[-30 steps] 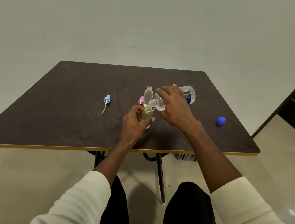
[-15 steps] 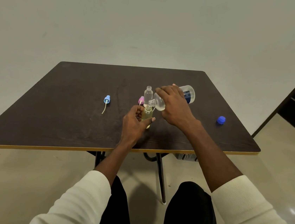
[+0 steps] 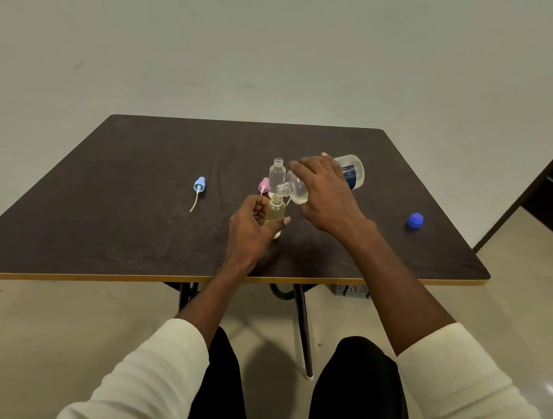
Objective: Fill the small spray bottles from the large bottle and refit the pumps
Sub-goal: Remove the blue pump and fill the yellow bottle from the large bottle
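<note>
Left hand (image 3: 252, 227) grips the small spray bottle (image 3: 275, 213) upright on the counter (image 3: 128, 227). Right hand (image 3: 325, 194) holds the large bottle (image 3: 323, 183) tilted, mouth at the neck. Excess tilt or misalignment risks overflow and spillage.

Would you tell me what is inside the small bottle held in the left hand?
The small bottle in the left hand holds pale yellowish liquid high up its body. Fingers cover its lower part, so the bottom cannot be seen.
</note>
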`<control>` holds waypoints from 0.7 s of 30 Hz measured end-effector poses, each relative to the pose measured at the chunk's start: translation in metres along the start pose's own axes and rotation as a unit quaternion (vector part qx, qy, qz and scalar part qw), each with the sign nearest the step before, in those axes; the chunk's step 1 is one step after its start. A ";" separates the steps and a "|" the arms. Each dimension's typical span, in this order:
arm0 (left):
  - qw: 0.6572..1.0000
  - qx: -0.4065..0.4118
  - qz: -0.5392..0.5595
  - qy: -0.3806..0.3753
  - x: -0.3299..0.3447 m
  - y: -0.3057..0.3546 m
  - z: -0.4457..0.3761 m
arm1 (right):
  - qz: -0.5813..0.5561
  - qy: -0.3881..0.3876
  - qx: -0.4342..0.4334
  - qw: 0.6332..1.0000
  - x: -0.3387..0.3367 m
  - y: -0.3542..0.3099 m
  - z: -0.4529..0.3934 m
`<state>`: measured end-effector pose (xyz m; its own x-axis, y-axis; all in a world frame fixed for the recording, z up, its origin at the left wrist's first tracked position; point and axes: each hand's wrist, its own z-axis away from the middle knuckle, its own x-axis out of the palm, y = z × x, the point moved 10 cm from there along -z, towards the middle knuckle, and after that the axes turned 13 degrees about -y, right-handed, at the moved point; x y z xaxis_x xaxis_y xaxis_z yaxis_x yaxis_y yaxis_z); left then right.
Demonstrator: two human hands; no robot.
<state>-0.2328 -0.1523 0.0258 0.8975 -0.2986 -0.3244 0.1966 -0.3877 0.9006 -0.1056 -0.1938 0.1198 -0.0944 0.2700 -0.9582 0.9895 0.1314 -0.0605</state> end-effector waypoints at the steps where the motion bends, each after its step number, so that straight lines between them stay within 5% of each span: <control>1: 1.000 0.001 0.001 0.001 0.000 0.001 0.000 | 0.000 0.000 -0.001 1.000 0.000 0.000 0.000; 21: 1.000 -0.001 0.001 0.003 0.000 0.001 -0.001 | 0.000 -0.006 -0.002 1.000 -0.001 -0.001 -0.001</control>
<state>-0.2321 -0.1515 0.0269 0.9003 -0.2946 -0.3203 0.1948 -0.3853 0.9020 -0.1067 -0.1929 0.1210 -0.0933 0.2576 -0.9617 0.9890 0.1357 -0.0596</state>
